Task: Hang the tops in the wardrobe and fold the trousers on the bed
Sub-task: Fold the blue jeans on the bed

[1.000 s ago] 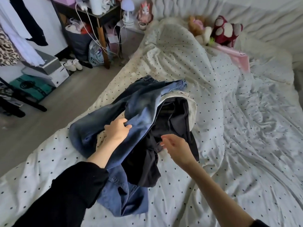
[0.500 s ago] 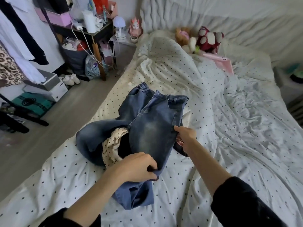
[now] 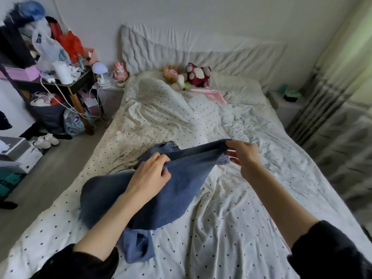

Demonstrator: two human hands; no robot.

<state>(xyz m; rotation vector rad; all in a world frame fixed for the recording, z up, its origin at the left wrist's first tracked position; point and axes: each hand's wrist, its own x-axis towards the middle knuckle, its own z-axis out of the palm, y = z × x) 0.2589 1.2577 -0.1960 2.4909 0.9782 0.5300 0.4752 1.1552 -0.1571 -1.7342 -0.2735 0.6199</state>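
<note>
jeans [image 3: 181,178] waistband stretched left-right | left grip [image 3: 149,174], right grip [image 3: 244,158] clamp it

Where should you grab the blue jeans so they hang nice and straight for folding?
Best by the waistband, one hand at each end, from above. The left hand and right hand already pinch that stretched edge of the jeans, and the legs trail onto the bed.
</note>
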